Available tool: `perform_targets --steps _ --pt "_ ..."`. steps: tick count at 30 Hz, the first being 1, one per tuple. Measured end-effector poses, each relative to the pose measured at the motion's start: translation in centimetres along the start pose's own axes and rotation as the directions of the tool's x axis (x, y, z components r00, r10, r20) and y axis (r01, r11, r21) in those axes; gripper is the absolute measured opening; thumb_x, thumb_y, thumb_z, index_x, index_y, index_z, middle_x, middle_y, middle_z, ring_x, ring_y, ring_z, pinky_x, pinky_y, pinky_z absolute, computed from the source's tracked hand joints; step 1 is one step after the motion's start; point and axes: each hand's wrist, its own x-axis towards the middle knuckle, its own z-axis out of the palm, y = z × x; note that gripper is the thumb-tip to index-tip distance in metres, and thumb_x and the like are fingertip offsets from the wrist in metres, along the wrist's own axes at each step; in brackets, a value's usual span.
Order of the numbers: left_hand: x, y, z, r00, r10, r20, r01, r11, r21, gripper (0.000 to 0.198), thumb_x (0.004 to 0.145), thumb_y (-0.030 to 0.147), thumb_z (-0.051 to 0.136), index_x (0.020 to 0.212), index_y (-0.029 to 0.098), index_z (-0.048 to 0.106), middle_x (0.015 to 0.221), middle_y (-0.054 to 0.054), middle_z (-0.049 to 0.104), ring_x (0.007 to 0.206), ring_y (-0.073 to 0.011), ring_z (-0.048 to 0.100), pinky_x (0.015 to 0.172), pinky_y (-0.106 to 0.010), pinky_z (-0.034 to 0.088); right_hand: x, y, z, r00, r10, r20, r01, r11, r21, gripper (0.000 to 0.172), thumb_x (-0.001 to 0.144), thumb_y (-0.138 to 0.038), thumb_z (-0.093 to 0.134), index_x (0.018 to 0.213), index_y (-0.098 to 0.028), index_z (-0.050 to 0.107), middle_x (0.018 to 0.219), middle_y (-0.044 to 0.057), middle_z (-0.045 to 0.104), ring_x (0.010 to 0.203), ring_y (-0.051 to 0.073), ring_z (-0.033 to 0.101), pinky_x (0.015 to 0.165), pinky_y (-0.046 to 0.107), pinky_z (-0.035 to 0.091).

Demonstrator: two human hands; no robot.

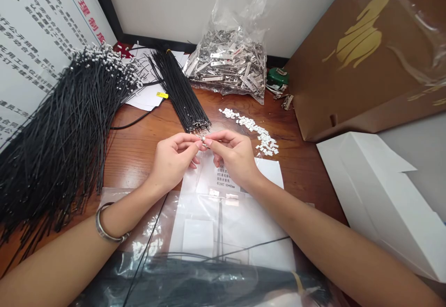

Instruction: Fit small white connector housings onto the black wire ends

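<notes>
My left hand (174,160) and my right hand (237,156) meet at the middle of the table, fingertips pinched together. Between them is a tiny whitish piece (203,138), like a small connector housing; the fingers cover most of it. From beneath my left hand a thin black wire (149,242) trails down toward the front edge; its upper end is hidden in the fingers. Just beyond my fingertips lies a banded bundle of black wires (183,91) with bare metal ends toward me. Small white connector housings (252,126) are scattered to the right of it.
A big pile of black wires with white ends (69,126) covers the left. Behind stand a clear bag of metal clips (226,63) and a green tape measure (278,77). A brown box (331,88) and white carton (379,195) are right. Bagged wires (195,279) lie in front.
</notes>
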Motion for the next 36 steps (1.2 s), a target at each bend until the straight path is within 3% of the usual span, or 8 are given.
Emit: perform_targets --steps 16,26,31,36 --pt "0.00 -0.06 -0.10 1.000 0.010 0.022 -0.011 0.999 0.030 0.025 0.070 0.037 0.075 0.078 0.015 0.066 0.062 -0.002 0.068 0.047 -0.0107 0.059 0.044 -0.020 0.049 -0.14 -0.17 -0.04 1.000 -0.016 0.018 0.017 1.000 -0.027 0.018 0.067 -0.031 0.075 0.074 -0.016 0.067 0.058 -0.002 0.064 0.041 0.006 0.046 0.036 0.021 0.035" --pt "-0.04 -0.14 -0.10 1.000 0.019 0.019 -0.020 1.000 0.023 0.022 0.071 0.032 0.074 0.079 0.014 0.064 0.067 -0.002 0.070 0.048 -0.0104 0.059 0.043 -0.020 0.049 -0.13 0.11 0.06 1.000 -0.020 -0.011 0.020 1.000 -0.008 0.019 0.068 -0.033 0.075 0.074 -0.016 0.067 0.057 -0.002 0.063 0.039 0.006 0.044 0.037 0.022 0.035" --pt "-0.04 -0.12 -0.01 0.999 0.017 0.030 -0.019 0.999 0.038 0.023 0.073 0.035 0.073 0.079 0.015 0.062 0.054 0.001 0.064 0.046 -0.0109 0.059 0.044 -0.020 0.048 -0.17 0.11 0.02 0.999 -0.035 -0.008 0.035 0.999 -0.006 0.020 0.068 -0.033 0.076 0.074 -0.017 0.067 0.055 -0.003 0.061 0.038 0.006 0.043 0.036 0.022 0.034" --pt "-0.02 -0.21 -0.01 0.999 0.026 0.021 -0.027 0.999 0.044 0.023 0.074 0.035 0.072 0.078 0.015 0.062 0.056 0.000 0.065 0.047 -0.0114 0.059 0.044 -0.020 0.049 -0.16 0.12 0.04 1.000 -0.030 -0.005 0.030 0.999 -0.025 0.018 0.069 -0.032 0.074 0.074 -0.017 0.066 0.055 -0.004 0.060 0.039 0.005 0.042 0.037 0.022 0.034"
